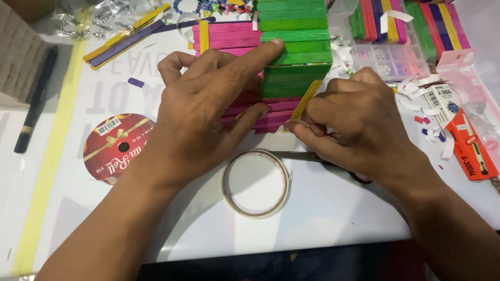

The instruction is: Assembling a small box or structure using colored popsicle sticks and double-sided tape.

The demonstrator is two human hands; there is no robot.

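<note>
Your left hand (200,112) lies flat on a mat of pink and green craft sticks (284,57) in the middle of the white table (323,208). Its fingers are spread out, and your pointer finger (255,54) presses on the edge of the green rows to keep them from sliding. Your right hand (359,122) is just beside it, with the fingertips pressed together, pinching the low end of a yellow stick (307,99) that leans against the side of the mat. The sticks look like thin painted wood, so they are probably light and stiff, and they may snap if you bend them hard. They look smooth too, so they could slip apart easily. It seems best to hold the mat down flat with your whole palm, and to hold the yellow stick by its end, as you do. A ring of clear tape (255,182) sits on the table right under your hands, and dark scissors (307,156) lie partly hidden under your right hand. A red ribbon roll (112,145) is off to the left, and a red box (471,151) is off to the right. More bright sticks (406,21) sit in a pile at the top.
</note>
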